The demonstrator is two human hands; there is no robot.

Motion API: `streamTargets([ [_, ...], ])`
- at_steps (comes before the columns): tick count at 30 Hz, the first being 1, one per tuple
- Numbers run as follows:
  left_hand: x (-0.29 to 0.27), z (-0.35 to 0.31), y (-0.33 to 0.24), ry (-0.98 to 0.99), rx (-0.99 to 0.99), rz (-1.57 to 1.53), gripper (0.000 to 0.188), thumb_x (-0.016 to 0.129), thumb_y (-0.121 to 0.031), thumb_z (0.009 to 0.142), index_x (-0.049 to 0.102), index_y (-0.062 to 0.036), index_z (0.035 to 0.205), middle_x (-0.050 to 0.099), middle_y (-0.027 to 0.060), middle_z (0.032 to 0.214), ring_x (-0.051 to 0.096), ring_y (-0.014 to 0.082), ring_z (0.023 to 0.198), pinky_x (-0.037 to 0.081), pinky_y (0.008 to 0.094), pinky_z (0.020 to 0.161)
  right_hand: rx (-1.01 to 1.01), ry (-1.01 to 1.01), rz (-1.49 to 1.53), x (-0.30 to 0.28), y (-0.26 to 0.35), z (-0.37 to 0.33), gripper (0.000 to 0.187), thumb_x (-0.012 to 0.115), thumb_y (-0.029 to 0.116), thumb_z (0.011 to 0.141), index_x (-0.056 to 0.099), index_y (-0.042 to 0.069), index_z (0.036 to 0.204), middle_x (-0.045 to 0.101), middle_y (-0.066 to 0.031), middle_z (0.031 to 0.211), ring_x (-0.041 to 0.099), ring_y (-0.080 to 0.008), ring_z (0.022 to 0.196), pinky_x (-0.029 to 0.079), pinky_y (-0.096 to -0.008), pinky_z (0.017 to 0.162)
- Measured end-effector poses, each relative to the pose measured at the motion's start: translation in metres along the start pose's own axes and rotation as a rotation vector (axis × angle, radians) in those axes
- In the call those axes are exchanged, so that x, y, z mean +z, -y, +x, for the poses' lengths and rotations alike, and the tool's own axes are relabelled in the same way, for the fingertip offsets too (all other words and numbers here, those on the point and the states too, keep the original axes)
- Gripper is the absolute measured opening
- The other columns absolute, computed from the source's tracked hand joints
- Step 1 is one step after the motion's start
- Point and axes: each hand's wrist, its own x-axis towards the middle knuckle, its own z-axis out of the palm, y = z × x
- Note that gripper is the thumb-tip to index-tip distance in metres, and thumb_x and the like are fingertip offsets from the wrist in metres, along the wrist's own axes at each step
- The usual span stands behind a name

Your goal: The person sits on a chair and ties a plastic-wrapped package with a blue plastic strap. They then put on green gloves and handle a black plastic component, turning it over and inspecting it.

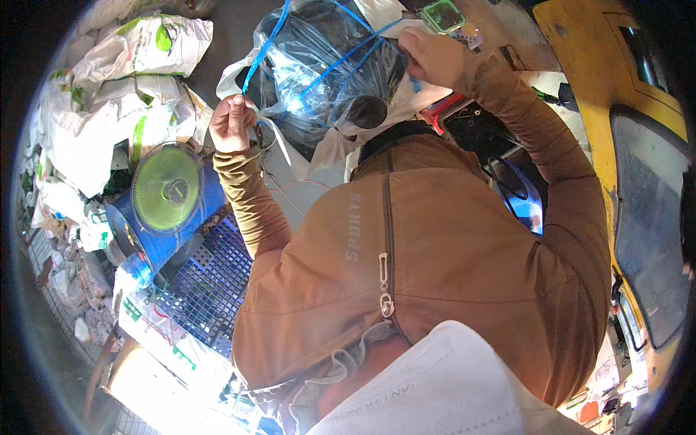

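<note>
1. My left hand (232, 123) is fisted round a blue strap (262, 51); my right hand (428, 54) pinches the strap's other run.
2. The strap crosses a clear plastic bag (326, 65) between my hands; a blue drum (170, 210) stands below left.

Both hands, left (232, 123) and right (433, 56), grip blue straps (341, 58) around a clear bag (330, 69).

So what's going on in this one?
A person in a brown zip jacket works with both hands on a clear plastic bag crossed by blue strapping. The left hand is closed in a fist beside the bag; the right hand grips at its upper right edge. A blue drum with a green lid stands to the left among white sacks.
</note>
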Motion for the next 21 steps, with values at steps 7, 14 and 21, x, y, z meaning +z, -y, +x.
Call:
streamTargets([
  [7,-0.007,-0.003,0.001,0.086,0.015,-0.014,0.021,0.052,-0.016,0.093,0.059,0.001,0.083,0.042,-0.0027,0.057,0.032,0.0044,0.048,0.027,0.0217,0.045,0.375,0.4,0.809,-0.015,-0.009,0.025,0.019,0.057,0.01,0.082,0.047,0.003,0.097,0.053,-0.007,0.076,0.053,-0.0155,0.055,0.048,-0.0286,0.047],
  [14,-0.005,-0.006,-0.005,0.212,-0.02,0.039,0.022,0.052,-0.016,0.093,0.06,0.002,0.083,0.046,-0.0023,0.061,0.034,0.0038,0.051,0.028,0.0199,0.048,0.033,0.484,0.127,-0.034,-0.005,0.048,0.019,0.06,0.016,0.08,0.062,0.003,0.094,0.061,-0.0096,0.075,0.057,-0.0213,0.058,0.049,-0.0341,0.057],
  [21,0.027,0.008,-0.035,0.263,-0.08,0.378,0.016,0.054,-0.013,0.091,0.064,-0.0005,0.089,0.061,0.0013,0.075,0.045,0.0053,0.058,0.037,0.0195,0.054,0.315,0.761,-0.02,-0.061,0.003,0.055,0.017,0.059,0.019,0.079,0.064,0.004,0.084,0.057,-0.0049,0.063,0.056,-0.0186,0.056,0.046,-0.0317,0.054],
])
